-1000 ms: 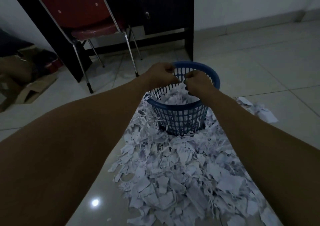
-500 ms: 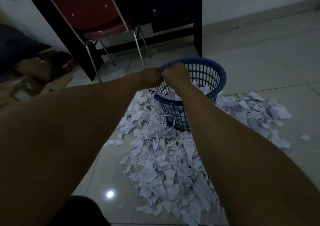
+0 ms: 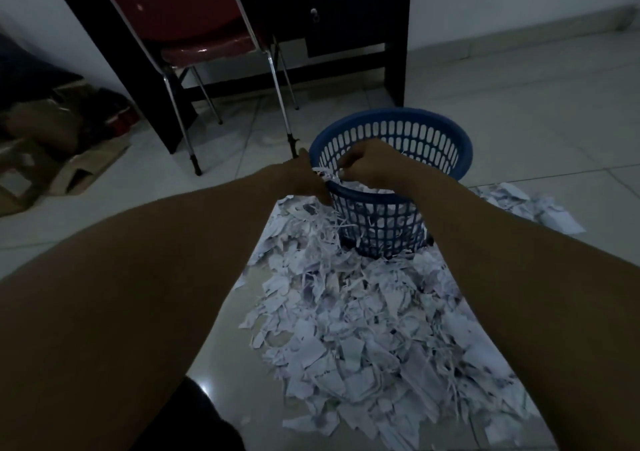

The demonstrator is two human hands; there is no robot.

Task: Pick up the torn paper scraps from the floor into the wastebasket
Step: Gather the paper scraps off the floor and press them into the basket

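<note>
**Both hands at the basket rim, paper pile on the floor in front**

My left hand [image 3: 308,182] sits at the near-left edge of the blue wastebasket [image 3: 450,139], its fingers curled down over the rim; whether they grip the rim itself or some shreds there I cannot tell. My right hand [image 3: 372,165] hovers over the basket's mouth with its fingers curled, and thin white strips show at the fingertips, so it looks pinched on a few scraps. The basket stands upright on the tiled floor [image 3: 519,87] and already holds white paper inside.

The torn paper scraps [image 3: 363,340] lie in a wide heap on the near side of the basket, touching its base and spreading toward me between my forearms. A smaller patch [image 3: 530,208] lies to the right of the basket.

Far left stands a red chair [image 3: 204,49] with metal legs, pushed under a dark desk [image 3: 346,7]. Flattened cardboard [image 3: 69,170] lies at the far left
</note>
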